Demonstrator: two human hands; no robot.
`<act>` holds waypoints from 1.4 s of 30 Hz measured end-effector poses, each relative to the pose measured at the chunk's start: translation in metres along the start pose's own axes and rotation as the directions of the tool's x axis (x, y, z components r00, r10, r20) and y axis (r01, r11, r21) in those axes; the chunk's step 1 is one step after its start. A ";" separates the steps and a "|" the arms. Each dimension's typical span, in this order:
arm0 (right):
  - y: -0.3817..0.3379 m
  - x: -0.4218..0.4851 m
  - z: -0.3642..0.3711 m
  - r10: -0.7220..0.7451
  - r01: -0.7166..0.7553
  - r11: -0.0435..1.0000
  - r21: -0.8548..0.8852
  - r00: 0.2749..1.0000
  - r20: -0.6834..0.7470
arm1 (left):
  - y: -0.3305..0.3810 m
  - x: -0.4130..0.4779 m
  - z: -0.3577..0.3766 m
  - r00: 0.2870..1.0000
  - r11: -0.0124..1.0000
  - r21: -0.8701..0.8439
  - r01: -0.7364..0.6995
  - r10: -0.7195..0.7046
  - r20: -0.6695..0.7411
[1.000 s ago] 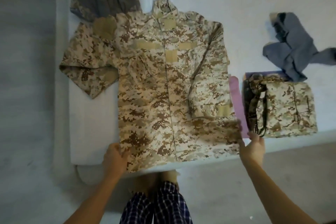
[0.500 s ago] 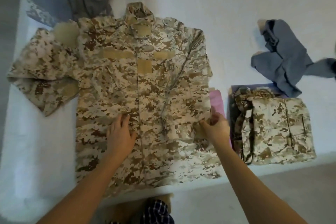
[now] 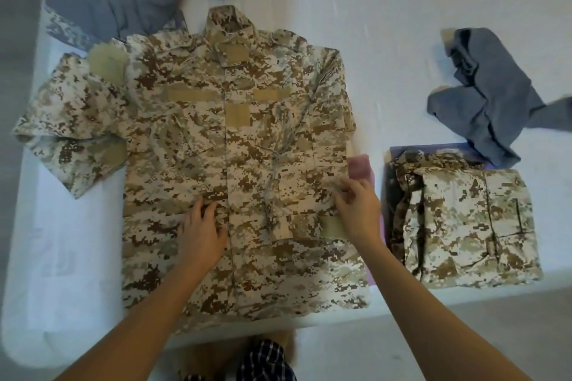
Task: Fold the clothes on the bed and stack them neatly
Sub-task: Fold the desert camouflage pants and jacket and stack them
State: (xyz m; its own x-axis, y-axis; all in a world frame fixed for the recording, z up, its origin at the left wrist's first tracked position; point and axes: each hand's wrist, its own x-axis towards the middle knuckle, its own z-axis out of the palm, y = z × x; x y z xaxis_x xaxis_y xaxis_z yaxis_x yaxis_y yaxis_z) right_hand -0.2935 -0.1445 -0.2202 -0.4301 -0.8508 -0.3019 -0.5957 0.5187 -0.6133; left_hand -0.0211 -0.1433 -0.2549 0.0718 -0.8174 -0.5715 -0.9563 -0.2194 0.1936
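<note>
The left hand (image 3: 202, 232) lies flat with straight fingers, pressing the front of the jacket (image 3: 235, 148) just beside its centre closure. The right hand (image 3: 359, 210), well apart from it, has its fingers curled on the fabric at the jacket's right edge and appears to pinch the right sleeve (image 3: 309, 145), which is folded in along the body. The jacket is spread face up on the bed (image 3: 77, 257), its long axis running straight away from the person: hem (image 3: 247, 300) at the near edge of the bed, collar (image 3: 230, 25) at the far end. The left sleeve (image 3: 68, 133) is not yet folded. It juts out sideways, bent back on itself, off to the left of the left hand and further from the person. That makes the left hand much the nearer one to it, so bringing it across the chest is probably that hand's job while the right keeps its side down. Just right of the right hand lies a pink cloth (image 3: 360, 167), then a folded camouflage stack (image 3: 464, 226), with a loose grey garment (image 3: 489, 96) beyond it.
</note>
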 end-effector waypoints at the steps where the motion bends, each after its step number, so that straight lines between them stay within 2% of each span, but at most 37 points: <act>1: -0.001 0.004 0.001 0.018 -0.019 1.000 0.021 0.999 0.032 | -0.001 0.000 0.000 1.000 1.000 -0.007 -0.004 0.004 -0.003; 4: -0.003 0.015 0.005 0.183 -0.187 0.978 0.094 0.982 0.043 | -0.005 0.000 0.000 0.999 0.998 -0.034 -0.047 0.047 -0.015; 6: -0.004 0.018 0.007 0.231 -0.232 0.970 0.077 0.973 0.029 | -0.009 0.000 0.000 0.997 0.996 -0.043 -0.072 0.072 -0.011; 11: -0.005 0.011 0.006 0.093 -0.092 0.995 0.026 0.993 -0.066 | -0.020 0.000 0.001 0.994 0.992 -0.067 -0.108 0.107 -0.011; 14: -0.007 0.010 0.001 0.146 -0.150 0.988 0.028 0.983 0.107 | -0.016 -0.004 -0.004 0.991 0.988 -0.081 -0.134 0.134 0.000; 16: -0.015 0.009 -0.006 0.189 -0.205 0.978 0.042 0.951 0.244 | -0.003 -0.014 -0.007 0.971 0.967 -0.093 -0.239 0.241 0.005; 19: -0.047 0.007 -0.016 0.160 -0.258 0.932 0.256 0.924 0.347 | 0.046 -0.047 -0.016 0.863 0.842 -0.205 -0.499 0.505 -0.024; 20: -0.062 0.007 -0.017 0.155 -0.288 0.899 0.330 0.914 0.375 | 0.065 -0.056 -0.019 0.842 0.805 -0.261 -0.532 0.535 -0.068; 21: -0.079 0.009 -0.018 0.140 -0.309 0.870 0.384 0.903 0.407 | 0.082 -0.060 -0.023 0.847 0.781 -0.334 -0.527 0.515 -0.131; 23: -0.114 0.015 -0.016 0.067 -0.314 0.827 0.467 0.879 0.472 | 0.106 -0.050 -0.045 0.917 0.699 -0.594 -0.399 0.319 -0.241; 25: -0.142 0.024 -0.015 -0.047 -0.266 0.803 0.534 0.865 0.500 | 0.108 -0.023 -0.076 0.950 0.498 -0.810 -0.309 0.112 -0.293; 26: -0.150 0.029 -0.013 -0.094 -0.228 0.800 0.555 0.866 0.491 | 0.102 -0.004 -0.094 0.949 0.464 -0.837 -0.291 0.025 -0.316; 27: -0.155 0.033 -0.011 -0.122 -0.181 0.815 0.550 0.875 0.469 | 0.090 0.019 -0.114 0.939 0.480 -0.830 -0.282 -0.040 -0.342; 29: -0.154 0.044 -0.001 -0.160 -0.015 0.912 0.409 0.906 0.391 | 0.054 0.070 -0.154 0.925 0.539 -0.799 -0.267 -0.089 -0.369; 32: -0.136 0.061 0.026 -0.178 0.191 0.982 -0.011 0.935 0.307 | -0.005 0.135 -0.192 0.955 0.668 -0.734 -0.122 -0.122 -0.270; 34: -0.123 0.071 0.043 -0.122 0.237 0.921 -0.310 0.930 0.347 | -0.039 0.158 -0.191 0.972 0.777 -0.628 0.039 -0.176 -0.157; 35: -0.118 0.073 0.049 -0.106 0.256 0.873 -0.414 0.930 0.352 | -0.050 0.162 -0.183 0.983 0.811 -0.580 0.077 -0.158 -0.091; 36: -0.114 0.073 0.055 -0.125 0.275 0.840 -0.468 0.937 0.326 | -0.056 0.163 -0.171 0.992 0.822 -0.562 0.094 -0.125 -0.017; 38: -0.112 0.070 0.062 -0.277 0.313 0.807 -0.500 0.949 0.147 | -0.061 0.163 -0.144 0.991 0.792 -0.595 0.136 -0.110 0.080; 40: -0.111 0.073 0.064 -0.450 0.352 0.742 -0.571 0.892 -0.035 | -0.060 0.166 -0.125 0.985 0.766 -0.624 0.154 -0.166 0.040; 42: -0.112 0.086 0.059 -0.498 0.366 0.667 -0.649 0.867 -0.023 | -0.058 0.173 -0.120 0.969 0.762 -0.625 0.166 -0.243 -0.039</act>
State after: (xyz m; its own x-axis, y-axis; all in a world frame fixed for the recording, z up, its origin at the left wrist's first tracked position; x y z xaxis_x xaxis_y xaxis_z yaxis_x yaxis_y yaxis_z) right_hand -0.2238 -0.2803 -0.2203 -0.0920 -0.9939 0.0602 -0.9949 0.0893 -0.0462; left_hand 0.0811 -0.3355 -0.2692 0.3133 -0.7596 -0.5700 -0.5398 -0.6363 0.5512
